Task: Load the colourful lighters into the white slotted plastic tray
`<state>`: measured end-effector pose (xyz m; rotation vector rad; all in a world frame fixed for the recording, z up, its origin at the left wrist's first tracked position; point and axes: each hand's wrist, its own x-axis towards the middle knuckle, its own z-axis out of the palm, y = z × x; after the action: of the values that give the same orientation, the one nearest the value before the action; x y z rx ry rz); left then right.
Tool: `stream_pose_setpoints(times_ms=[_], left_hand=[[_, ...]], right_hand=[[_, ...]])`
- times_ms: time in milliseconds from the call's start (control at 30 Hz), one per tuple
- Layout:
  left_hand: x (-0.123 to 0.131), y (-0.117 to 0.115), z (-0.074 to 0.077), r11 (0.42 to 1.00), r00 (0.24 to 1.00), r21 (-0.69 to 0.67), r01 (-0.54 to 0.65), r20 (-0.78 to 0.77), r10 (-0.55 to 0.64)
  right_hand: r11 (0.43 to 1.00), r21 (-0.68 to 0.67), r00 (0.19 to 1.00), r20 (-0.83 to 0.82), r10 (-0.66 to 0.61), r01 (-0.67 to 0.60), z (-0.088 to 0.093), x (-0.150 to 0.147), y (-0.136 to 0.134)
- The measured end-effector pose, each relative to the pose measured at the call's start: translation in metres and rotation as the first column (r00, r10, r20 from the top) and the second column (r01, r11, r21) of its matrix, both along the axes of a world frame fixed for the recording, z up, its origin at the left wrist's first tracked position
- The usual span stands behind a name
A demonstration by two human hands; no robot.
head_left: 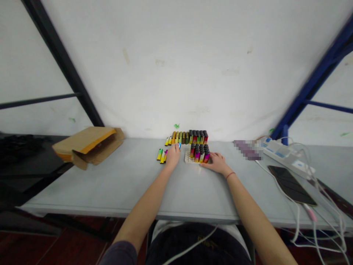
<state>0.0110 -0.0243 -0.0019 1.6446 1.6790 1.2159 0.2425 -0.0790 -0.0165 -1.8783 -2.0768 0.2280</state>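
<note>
My left hand (172, 154) is closed in a pinch on a blue lighter (179, 145), just left of a pale tray (189, 159). In that tray stand several black-topped lighters (202, 154) in red, purple and yellow, with bare slots along the tray's left part. My right hand (218, 163) grips the tray's right front corner, its thumb along the front and its fingers at the side. Loose yellow and green lighters (159, 154) lie left of my left hand. Behind the tray stand a yellowish block of lighters (180, 137) and a black-topped block of lighters (198, 136).
An opened cardboard box (88, 145) lies on the grey table (132, 187) at the left. To the right are a phone (291, 184), a blurred-out item (248, 149), a white power strip (288, 156) and tangled white cables (298, 221). A white wall (176, 73) rises behind the table.
</note>
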Motion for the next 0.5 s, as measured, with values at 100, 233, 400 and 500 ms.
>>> stream_pose_setpoints(times_ms=[100,233,400,500], left_hand=[[0.002,0.002,0.006,0.977,0.788,-0.145,0.159,0.615,-0.037],[0.001,-0.003,0.012,0.925,0.506,-0.173,0.338,0.862,-0.024],[0.001,-0.006,0.013,0.912,0.451,-0.174,0.373,0.893,-0.014],[0.002,-0.007,0.013,0.911,0.460,-0.192,0.366,0.888,0.003]], right_hand=[[1.000,-0.005,1.000,-0.006,0.002,-0.002,0.001,0.000,0.000],[1.000,-0.011,1.000,-0.016,0.009,-0.009,0.001,0.001,0.000],[1.000,-0.002,1.000,0.000,0.011,-0.011,0.000,0.001,0.001],[1.000,0.000,1.000,0.005,0.005,-0.005,0.000,0.001,0.000]])
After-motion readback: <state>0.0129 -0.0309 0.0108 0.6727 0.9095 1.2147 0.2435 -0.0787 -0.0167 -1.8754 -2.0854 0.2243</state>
